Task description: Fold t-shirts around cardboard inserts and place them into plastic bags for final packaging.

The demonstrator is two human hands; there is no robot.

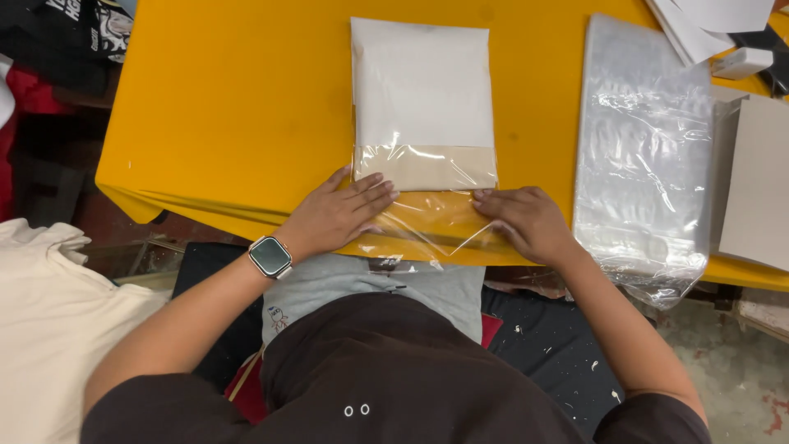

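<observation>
A bagged garment [423, 107] lies on the worktop [238, 107], its open bag end nearest the person. A stack of plastic bags [645, 156] lies to its right, with cardboard sheets [756, 181] beyond that. Both hands, left hand [337, 215] and right hand [526, 220], rest on the bag's near end.

A clear plastic bag [423, 123] holding a folded white and beige garment lies flat on the yellow bench [238, 107], its open flap under the fingers [374, 191] of both hands. Just right of them lies a stack of empty clear bags [645, 156], with grey cardboard sheets [760, 181] beyond.
</observation>
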